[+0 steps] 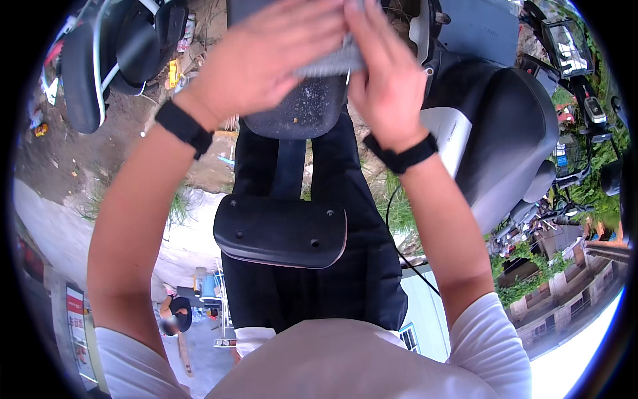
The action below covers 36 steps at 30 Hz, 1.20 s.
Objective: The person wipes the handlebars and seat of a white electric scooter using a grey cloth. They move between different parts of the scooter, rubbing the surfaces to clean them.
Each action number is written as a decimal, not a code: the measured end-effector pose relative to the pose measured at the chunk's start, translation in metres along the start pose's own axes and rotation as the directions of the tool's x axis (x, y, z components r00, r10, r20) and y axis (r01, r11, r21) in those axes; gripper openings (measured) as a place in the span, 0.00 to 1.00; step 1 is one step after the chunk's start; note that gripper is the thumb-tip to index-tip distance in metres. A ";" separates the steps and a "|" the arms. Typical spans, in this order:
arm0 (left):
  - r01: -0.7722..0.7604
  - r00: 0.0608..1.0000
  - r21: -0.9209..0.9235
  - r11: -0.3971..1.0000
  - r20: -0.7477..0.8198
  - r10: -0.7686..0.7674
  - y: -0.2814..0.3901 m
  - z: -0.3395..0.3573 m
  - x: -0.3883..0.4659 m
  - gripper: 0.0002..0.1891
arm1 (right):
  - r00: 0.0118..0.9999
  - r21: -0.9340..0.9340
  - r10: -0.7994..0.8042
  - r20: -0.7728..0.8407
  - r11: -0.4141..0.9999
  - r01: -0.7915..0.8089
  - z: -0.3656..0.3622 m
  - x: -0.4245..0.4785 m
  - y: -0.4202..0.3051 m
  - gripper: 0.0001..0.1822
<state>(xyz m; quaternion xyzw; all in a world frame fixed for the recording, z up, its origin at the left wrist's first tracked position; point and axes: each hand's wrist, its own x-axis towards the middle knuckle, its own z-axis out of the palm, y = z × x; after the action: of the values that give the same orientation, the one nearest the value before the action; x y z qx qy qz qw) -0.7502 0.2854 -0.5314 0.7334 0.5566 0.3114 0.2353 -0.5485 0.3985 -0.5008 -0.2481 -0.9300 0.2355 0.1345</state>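
Both my hands are near the top of the view, blurred by motion, over a dusty black scooter seat (pixel 306 112). Between them is a folded grey cloth (pixel 331 62) with a ribbed surface. My left hand (pixel 264 60) lies across the cloth with fingers stretched to the right, its thumb by the cloth's near edge. My right hand (pixel 386 75) holds the cloth's right side, its fingers pointing away from me. Nearer to my body, a black backrest pad (pixel 280 232) with several bolt recesses stands on a flat dark bracket (pixel 289 167).
A second scooter with a large black seat (pixel 503 119) stands close on the right. At the left is a black chair-like frame with white tubes (pixel 97 65). Litter lies on the dirt ground (pixel 60 149). A person (pixel 177 314) is farther back, beside a blue container (pixel 209 287).
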 end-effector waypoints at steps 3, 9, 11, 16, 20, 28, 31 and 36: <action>-0.053 0.977 -0.005 0.999 0.207 0.052 0.030 0.005 -0.016 0.32 | 0.981 0.056 0.084 0.175 0.994 -0.095 -0.013 -0.048 -0.019 0.43; -0.113 0.937 -0.180 0.977 0.307 0.164 0.060 0.026 -0.062 0.27 | 0.913 0.161 0.090 0.397 0.973 -0.166 -0.030 -0.116 -0.048 0.37; -0.174 0.892 -0.199 0.964 0.382 0.240 0.063 0.027 -0.072 0.26 | 0.888 0.219 -0.016 0.459 0.971 -0.096 -0.026 -0.133 -0.048 0.34; -0.204 0.861 -0.138 0.969 0.446 0.245 0.073 0.020 -0.079 0.25 | 0.865 0.273 -0.045 0.500 0.956 -0.108 -0.020 -0.147 -0.051 0.25; -0.148 0.918 -0.057 0.987 0.364 0.158 0.097 -0.006 -0.057 0.24 | 0.957 0.256 -0.059 0.285 0.966 -0.017 -0.049 -0.107 -0.037 0.22; 0.302 0.939 -0.360 0.882 0.272 -0.210 0.112 -0.015 0.034 0.30 | 0.725 0.879 0.654 0.216 0.193 -0.437 -0.037 -0.031 -0.030 0.36; 0.372 0.927 -0.318 0.872 0.171 -0.334 0.084 -0.012 0.023 0.24 | 0.732 0.794 0.670 0.127 0.374 -0.480 -0.023 0.001 -0.018 0.30; 0.828 0.154 -0.502 0.249 -0.223 -0.962 0.031 0.004 0.018 0.25 | 0.713 0.418 0.684 0.154 0.609 -0.674 0.017 -0.052 -0.023 0.31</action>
<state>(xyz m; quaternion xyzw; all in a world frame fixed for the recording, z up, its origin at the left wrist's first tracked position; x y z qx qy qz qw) -0.7235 0.2942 -0.5094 0.1053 0.8741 0.3524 0.3173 -0.5199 0.3475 -0.5104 -0.5465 -0.6848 0.4720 0.0981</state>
